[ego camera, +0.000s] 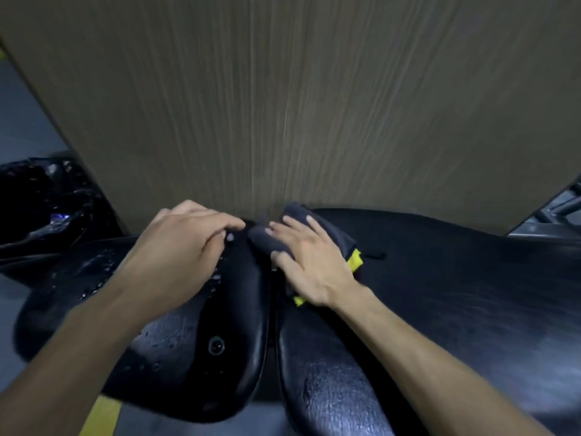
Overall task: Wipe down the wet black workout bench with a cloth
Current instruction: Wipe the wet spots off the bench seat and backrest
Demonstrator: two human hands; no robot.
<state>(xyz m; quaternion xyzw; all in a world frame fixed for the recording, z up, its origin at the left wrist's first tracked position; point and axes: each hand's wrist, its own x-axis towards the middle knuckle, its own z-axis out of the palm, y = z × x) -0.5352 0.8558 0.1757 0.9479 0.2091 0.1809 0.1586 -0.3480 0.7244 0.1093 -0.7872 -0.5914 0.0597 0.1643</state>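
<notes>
A wood-grain wall panel (314,105) fills the upper view, rising just beyond both hands. Below it lies the black workout bench (456,294), split into two pads by a narrow gap that runs down from between the hands. The right pad (471,309) stretches away to the outer side of the right hand and looks mostly matte; the left pad (195,341), under the left hand, carries scattered water droplets (217,275) and a small round fitting (216,345) nearer the person. Far out past the left hand sits a glossy black plastic bag (41,199).

The right hand (311,265) presses flat on a dark grey cloth (327,228) (yellow edging shows at its outer side and by the wrist) — fingers spread, palm down, pinning the cloth to the right pad beside the gap. The cloth bunches up ahead of the fingertips, against the panel.

The left hand (188,240) rests on the left pad just across the gap, fingers curled downward and loosely together, gripping nothing visible — its fingertips nearly meet the cloth's rolled edge.
</notes>
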